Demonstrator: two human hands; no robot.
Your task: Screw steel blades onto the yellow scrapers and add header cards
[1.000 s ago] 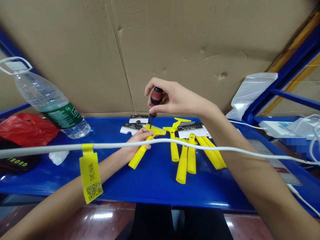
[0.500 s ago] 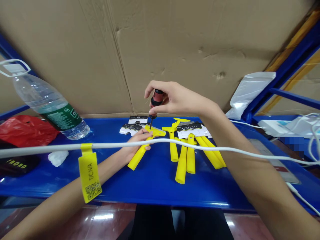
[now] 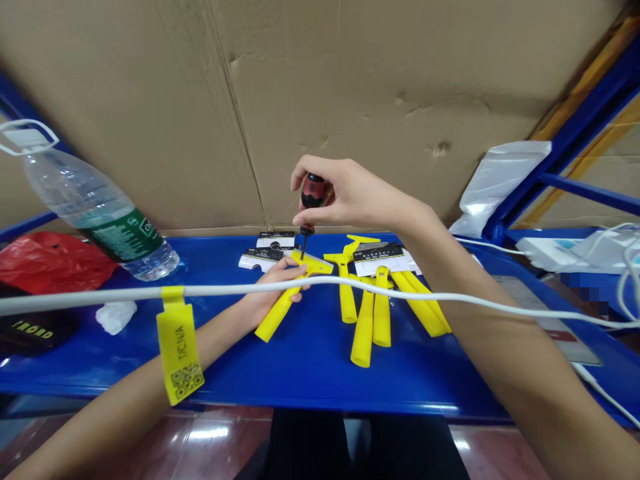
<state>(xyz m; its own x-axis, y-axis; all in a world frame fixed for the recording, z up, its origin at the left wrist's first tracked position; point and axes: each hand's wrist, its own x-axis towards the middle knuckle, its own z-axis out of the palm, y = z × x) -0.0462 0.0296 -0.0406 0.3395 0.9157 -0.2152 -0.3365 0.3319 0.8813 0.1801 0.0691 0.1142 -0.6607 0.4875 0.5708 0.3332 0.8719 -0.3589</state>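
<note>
My left hand [image 3: 275, 287] is closed round a yellow scraper [image 3: 277, 312], whose wide head points up and whose tubular handle slants down to the left. Above it, my right hand [image 3: 335, 193] grips a red and black screwdriver [image 3: 313, 190] between thumb and fingers. The screwdriver is upright, with its tip at the scraper's head; the exact contact point is too small to make out. To the right lie several more yellow scrapers [image 3: 347, 293] and a black and white printed card [image 3: 380, 260]. Two similar cards [image 3: 260, 258] lie behind my left hand.
A white cable [image 3: 240, 290] with a yellow tag [image 3: 180, 353] crosses in front of the blue table [image 3: 310, 373]. At left are a water bottle [image 3: 125, 233], a red bag [image 3: 55, 262] and crumpled white tissue [image 3: 116, 316]. Cardboard [image 3: 375, 80] stands behind; a blue frame [image 3: 590, 133] rises at right.
The screwdriver's handle has turned, now showing a dark mark, and my right hand's fingers have shifted slightly around it. My left hand and the scraper have barely moved.
</note>
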